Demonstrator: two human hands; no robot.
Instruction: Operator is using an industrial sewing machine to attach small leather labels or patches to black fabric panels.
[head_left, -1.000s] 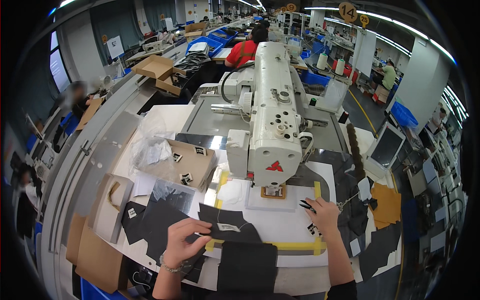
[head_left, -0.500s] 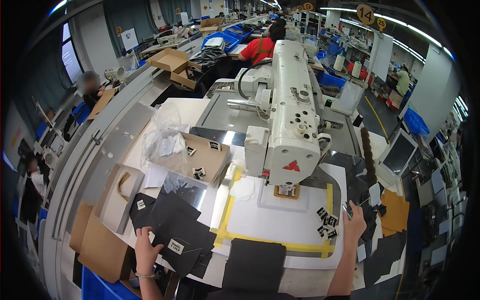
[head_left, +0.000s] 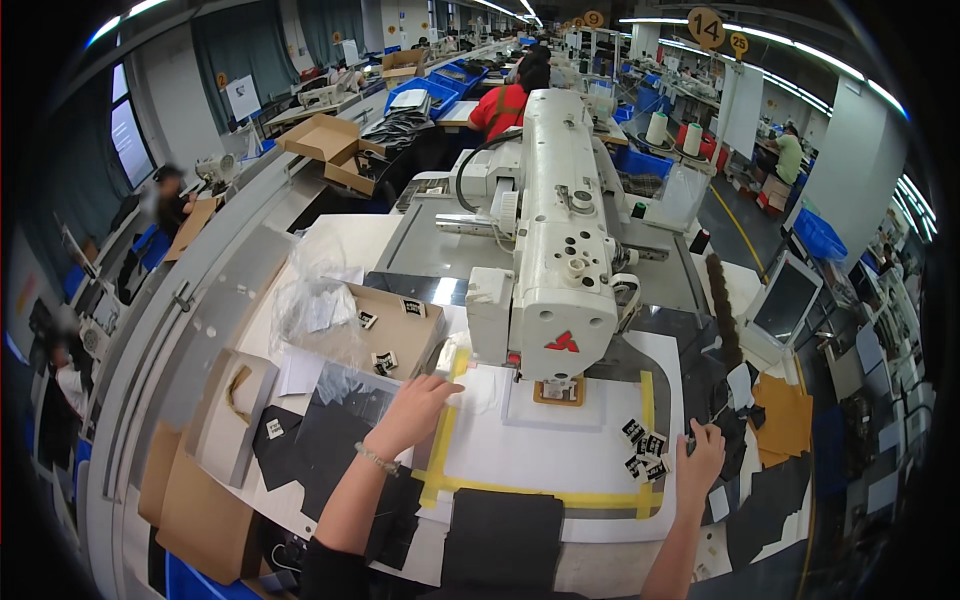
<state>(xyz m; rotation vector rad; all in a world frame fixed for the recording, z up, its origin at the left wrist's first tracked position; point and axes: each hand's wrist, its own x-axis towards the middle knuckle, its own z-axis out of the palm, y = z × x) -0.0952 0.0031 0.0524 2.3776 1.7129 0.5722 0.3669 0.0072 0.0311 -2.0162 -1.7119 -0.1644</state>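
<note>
My left hand (head_left: 415,408) reaches over the left side of the yellow-taped white work sheet (head_left: 490,455), fingers stretched out, nothing seen in them. At the sheet's right edge, my right hand (head_left: 703,458) is curled around a small metal tool (head_left: 690,446), mostly hidden by the fingers; it looks like snips. Beside that hand lie several black-and-white labels (head_left: 645,445). The white sewing machine (head_left: 565,270) stands behind the sheet, its foot (head_left: 560,391) over it. Dark fabric pieces (head_left: 335,450) lie partly under my left forearm. A dark fabric stack (head_left: 503,540) sits in front.
An open cardboard tray (head_left: 400,335) with labels and clear plastic wrap (head_left: 315,305) stands left of the machine. Further left are a narrow box (head_left: 232,415) and a brown carton (head_left: 205,515). Orange pieces (head_left: 782,415) and a small screen (head_left: 787,300) are at the right.
My left hand has left the dark fabric pieces and moved right and forward to the sheet's left edge. My right hand stays by the labels with the tool. The view has shifted slightly.
</note>
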